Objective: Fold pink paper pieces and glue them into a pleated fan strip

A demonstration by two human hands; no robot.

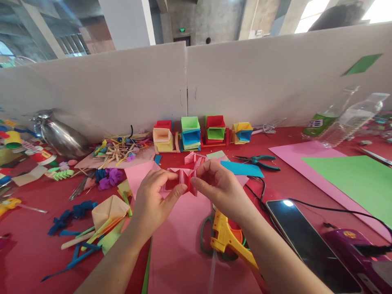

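Between my hands is a small folded pink paper box [185, 175], its open side partly toward me. My left hand [157, 194] pinches its left side between thumb and fingers. On the right edge, my right hand [219, 183] has thumb and fingertips closed on the same paper. Just behind it lie more pink folded pieces [190, 157]. Under my hands is a pink paper sheet [180, 245]. A yellow hot glue gun [228, 237] rests below my right hand, with dark-handled scissors [206, 234] partly hidden beneath it.
Coloured paper boxes [190, 132] stand in a row near the white partition [122, 81]. Pliers [260, 161], a phone [309, 241] and bottles [346, 118] lie or stand to the right. A metal jug [63, 136], wooden sticks [118, 151] and paper scraps [110, 210] are left.
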